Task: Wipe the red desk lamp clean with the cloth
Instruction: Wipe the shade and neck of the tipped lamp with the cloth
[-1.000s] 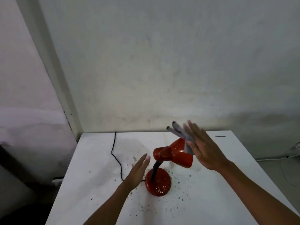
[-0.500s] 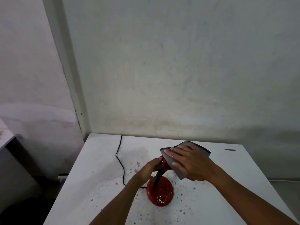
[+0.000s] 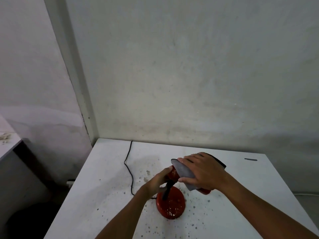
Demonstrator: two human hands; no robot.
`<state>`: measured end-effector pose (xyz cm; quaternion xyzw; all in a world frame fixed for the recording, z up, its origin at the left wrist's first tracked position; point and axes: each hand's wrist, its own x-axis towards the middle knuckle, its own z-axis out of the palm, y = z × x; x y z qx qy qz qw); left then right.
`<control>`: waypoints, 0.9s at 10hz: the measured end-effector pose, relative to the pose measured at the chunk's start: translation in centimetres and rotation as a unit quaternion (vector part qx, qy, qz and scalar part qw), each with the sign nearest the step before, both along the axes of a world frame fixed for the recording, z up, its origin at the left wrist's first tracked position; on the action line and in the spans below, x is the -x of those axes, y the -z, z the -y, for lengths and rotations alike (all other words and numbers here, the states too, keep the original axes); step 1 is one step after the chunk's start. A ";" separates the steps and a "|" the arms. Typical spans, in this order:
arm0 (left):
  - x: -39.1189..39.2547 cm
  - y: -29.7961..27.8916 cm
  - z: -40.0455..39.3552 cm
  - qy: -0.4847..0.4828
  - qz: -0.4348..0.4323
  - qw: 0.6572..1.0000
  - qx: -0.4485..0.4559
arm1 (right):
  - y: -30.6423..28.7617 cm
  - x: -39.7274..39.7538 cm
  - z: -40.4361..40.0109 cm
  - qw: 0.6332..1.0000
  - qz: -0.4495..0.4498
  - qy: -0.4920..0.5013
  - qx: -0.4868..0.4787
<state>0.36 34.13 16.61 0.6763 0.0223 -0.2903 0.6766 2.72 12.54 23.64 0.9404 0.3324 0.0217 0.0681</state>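
Note:
The red desk lamp (image 3: 171, 206) stands on the white table (image 3: 103, 187), its round base speckled with pale dirt and a black neck rising from it. My left hand (image 3: 158, 182) grips the narrow back end of the red shade. My right hand (image 3: 203, 173) lies flat over the shade and presses a grey cloth (image 3: 183, 169) onto it. The cloth and my hand hide most of the shade; only a red rim shows below my right palm.
A black cord (image 3: 128, 167) runs from the lamp to the table's back edge. Dark crumbs and specks litter the tabletop around the base. A small dark mark (image 3: 250, 159) sits at the back right. Walls close in behind and left; another surface (image 3: 6, 145) lies far left.
My right hand came down from above and laid the cloth over the shade. My left hand closed on the shade's back end. The hands have barely shifted in the last half second.

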 end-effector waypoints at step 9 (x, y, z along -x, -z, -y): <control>-1.4 1.3 1.9 0.005 -0.003 1.000 -0.014 | 5.0 1.7 -0.7 0.980 0.056 0.069 -0.178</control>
